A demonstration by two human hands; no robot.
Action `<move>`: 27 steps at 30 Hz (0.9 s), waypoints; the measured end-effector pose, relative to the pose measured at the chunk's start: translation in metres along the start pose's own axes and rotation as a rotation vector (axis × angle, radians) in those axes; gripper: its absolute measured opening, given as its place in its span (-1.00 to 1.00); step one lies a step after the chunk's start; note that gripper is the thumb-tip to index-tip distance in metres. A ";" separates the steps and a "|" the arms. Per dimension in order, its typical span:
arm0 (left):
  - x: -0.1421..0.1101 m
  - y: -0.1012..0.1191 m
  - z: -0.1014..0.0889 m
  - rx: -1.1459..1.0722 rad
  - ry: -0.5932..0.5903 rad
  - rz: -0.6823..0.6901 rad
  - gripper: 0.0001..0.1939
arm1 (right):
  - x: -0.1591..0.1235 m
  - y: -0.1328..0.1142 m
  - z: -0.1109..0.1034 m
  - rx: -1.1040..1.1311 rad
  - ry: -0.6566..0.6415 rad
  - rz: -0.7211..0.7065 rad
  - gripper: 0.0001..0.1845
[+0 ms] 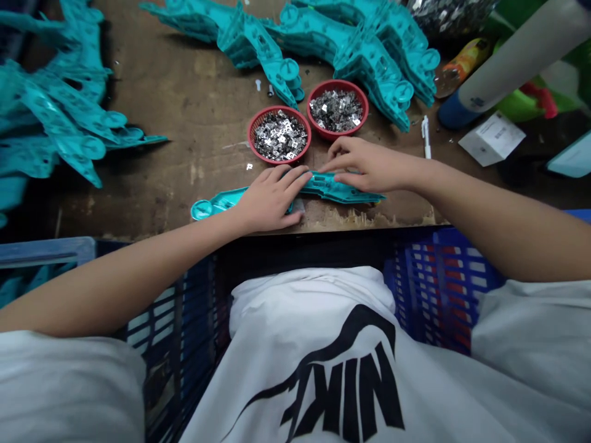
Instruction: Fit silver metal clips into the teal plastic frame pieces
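Note:
A long teal plastic part [344,189] lies along the front edge of the wooden table. Over its middle rests my left hand [272,200], fingers across the top and thumb on the near side, holding it against the table. My right hand [369,165] is above the right half of the part, its fingers bent and apart, fingertips touching or just over the part. I see nothing between them. Just beyond my hands stand two red baskets of small metal clips, the left basket [250,136] and the right basket [364,120].
More teal parts lie in a pile [60,117] at left and in a row [323,46] at the back. A white pen [425,138], a small white box [492,138] and a grey-white cylinder [512,64] are at right. Blue crates [438,289] stand below the table edge.

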State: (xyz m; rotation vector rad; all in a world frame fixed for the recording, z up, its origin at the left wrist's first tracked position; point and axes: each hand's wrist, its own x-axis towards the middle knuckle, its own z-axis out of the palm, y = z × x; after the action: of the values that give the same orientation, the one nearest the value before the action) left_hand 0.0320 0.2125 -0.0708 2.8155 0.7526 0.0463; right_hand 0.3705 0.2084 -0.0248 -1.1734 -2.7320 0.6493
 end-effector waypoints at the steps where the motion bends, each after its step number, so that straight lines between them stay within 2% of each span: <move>1: -0.001 -0.001 0.002 -0.003 0.020 0.005 -0.04 | 0.001 0.000 0.002 0.000 0.037 0.010 -0.38; 5: -0.004 -0.007 -0.002 -0.054 0.092 0.035 -0.03 | -0.004 0.007 0.006 -0.121 0.045 0.091 -0.15; 8: -0.003 -0.027 -0.024 -0.067 0.199 -0.026 -0.21 | -0.011 0.015 0.008 -0.209 0.051 0.103 -0.17; 11: -0.005 -0.071 -0.060 -0.044 0.365 -0.270 -0.44 | -0.014 0.014 0.009 -0.285 0.091 0.064 -0.08; 14: -0.025 -0.137 -0.098 0.068 0.422 -0.568 -0.52 | -0.010 0.003 0.009 -0.318 0.058 0.095 0.06; 15: -0.037 -0.160 -0.110 0.133 0.409 -0.664 -0.48 | -0.009 -0.003 0.007 -0.313 0.040 0.116 0.06; 17: -0.064 -0.200 -0.130 0.217 0.386 -0.888 -0.16 | -0.007 -0.015 0.003 -0.278 -0.006 0.140 -0.02; 19: -0.090 -0.229 -0.144 0.170 0.369 -1.234 0.07 | -0.006 -0.024 -0.002 -0.228 -0.057 0.140 -0.12; 20: -0.100 -0.240 -0.148 0.107 0.345 -1.378 0.10 | -0.006 -0.027 -0.003 -0.210 -0.083 0.137 -0.16; 22: -0.115 -0.252 -0.153 -0.016 0.304 -1.536 0.01 | -0.006 -0.029 -0.002 -0.195 -0.124 0.137 -0.20; 25: -0.121 -0.255 -0.153 -0.159 0.278 -1.591 -0.35 | -0.005 -0.026 0.001 -0.210 -0.135 0.127 -0.28; 27: -0.117 -0.248 -0.151 -0.252 0.307 -1.585 -0.49 | -0.005 -0.027 0.002 -0.230 -0.130 0.104 -0.33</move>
State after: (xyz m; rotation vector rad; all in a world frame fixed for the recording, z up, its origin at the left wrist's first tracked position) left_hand -0.2039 0.3955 0.0230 1.3145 2.4781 0.2595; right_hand 0.3550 0.1874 -0.0151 -1.3748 -2.9349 0.4441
